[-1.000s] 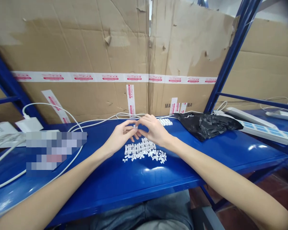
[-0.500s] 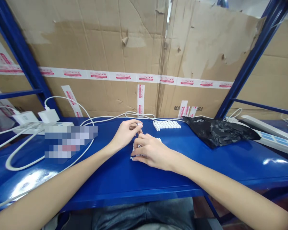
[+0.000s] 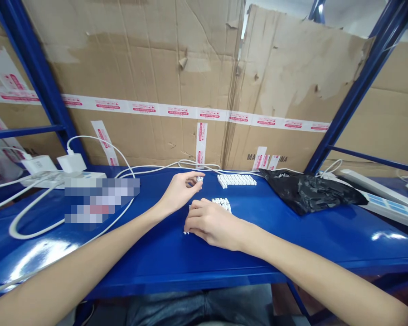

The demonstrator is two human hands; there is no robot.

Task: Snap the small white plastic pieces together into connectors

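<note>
My left hand is raised over the blue table, its thumb and fingers pinched on a small white block with dark marks. Lower and to the right, my right hand is closed with its fingertips down at the tabletop. Tiny white bits show under those fingertips; most of what they grip is hidden. Just behind the right hand lies a group of small white pieces, partly covered by it. Farther back, a neat row of similar white pieces stands near the cable.
A black plastic bag lies at the right, beside a long white strip. To the left are a power strip with white chargers and looping cables. Cardboard walls the back; blue posts frame the sides.
My right hand has moved slightly toward the front edge, uncovering more of the white pieces behind it. My left hand has turned a little, showing more of the block's face.
</note>
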